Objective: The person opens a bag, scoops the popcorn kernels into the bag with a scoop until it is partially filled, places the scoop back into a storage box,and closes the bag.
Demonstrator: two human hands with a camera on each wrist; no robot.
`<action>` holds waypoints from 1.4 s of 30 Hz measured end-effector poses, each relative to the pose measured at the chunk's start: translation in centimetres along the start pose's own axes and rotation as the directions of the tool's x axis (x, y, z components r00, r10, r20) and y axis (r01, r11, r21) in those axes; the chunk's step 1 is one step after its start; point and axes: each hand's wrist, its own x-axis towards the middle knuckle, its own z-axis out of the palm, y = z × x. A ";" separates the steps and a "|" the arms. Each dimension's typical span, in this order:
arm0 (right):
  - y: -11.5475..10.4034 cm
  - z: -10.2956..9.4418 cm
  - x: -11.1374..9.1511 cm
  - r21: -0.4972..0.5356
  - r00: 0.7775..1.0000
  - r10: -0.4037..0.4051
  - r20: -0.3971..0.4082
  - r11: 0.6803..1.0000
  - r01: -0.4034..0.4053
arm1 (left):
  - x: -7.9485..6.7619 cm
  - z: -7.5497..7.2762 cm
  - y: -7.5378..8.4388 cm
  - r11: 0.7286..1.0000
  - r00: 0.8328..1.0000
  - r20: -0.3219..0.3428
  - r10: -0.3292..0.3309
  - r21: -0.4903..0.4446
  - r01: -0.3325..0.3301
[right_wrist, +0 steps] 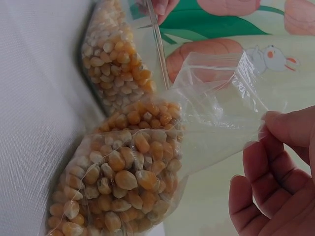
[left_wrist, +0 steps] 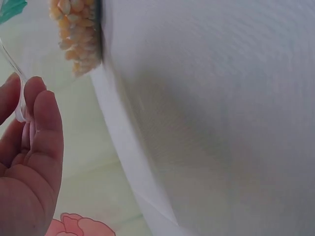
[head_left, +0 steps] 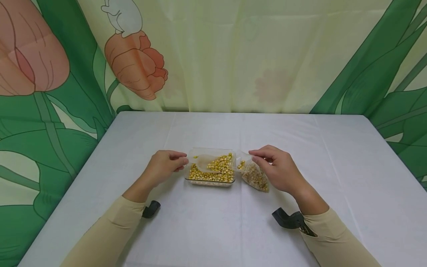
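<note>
A clear rectangular container [head_left: 209, 182] holds yellow corn kernels [head_left: 225, 163] in the middle of the table. My left hand [head_left: 163, 165] is at its left side, pinching the thin handle of what looks like a clear scoop [head_left: 204, 163], which lies over the kernels. In the left wrist view, the clear handle [left_wrist: 20, 105] shows between thumb and fingertips. On the container's right, a transparent zip bag [head_left: 256, 178] with more kernels rests on the table. My right hand [head_left: 278, 167] pinches the bag's upper edge; its mouth [right_wrist: 216, 73] lies beside the container's rim.
A white cloth covers the table [head_left: 207, 226]. Behind it hangs a curtain [head_left: 213, 55] printed with flowers and leaves. Black wrist mounts [head_left: 287, 218] stick out from both beige sleeves, near the tabletop.
</note>
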 end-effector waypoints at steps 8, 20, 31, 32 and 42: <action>0.1 0.0 0.0 0.013 1.000 0.009 0.004 1.000 -0.009 | 0.2 -0.1 -0.1 0.979 0.997 0.073 -0.014 -0.201 0.029; 0.2 -0.1 -0.1 0.006 1.000 0.000 -0.006 1.000 0.000 | 0.4 -0.3 -0.5 0.965 0.994 0.105 0.032 -0.260 -0.004; 0.2 -0.1 -0.1 0.009 1.000 -0.007 -0.008 1.000 0.007 | 1.0 -0.4 -1.3 0.894 0.986 0.166 -0.003 -0.442 0.077; 0.2 -0.1 -0.1 0.009 1.000 -0.006 -0.008 1.000 0.006 | 1.0 -0.4 -1.3 0.888 0.986 0.169 -0.006 -0.453 0.083; 0.2 -0.1 -0.1 0.010 1.000 -0.004 -0.009 1.000 0.004 | 1.0 -0.2 -1.2 0.834 0.982 0.183 -0.037 -0.536 0.132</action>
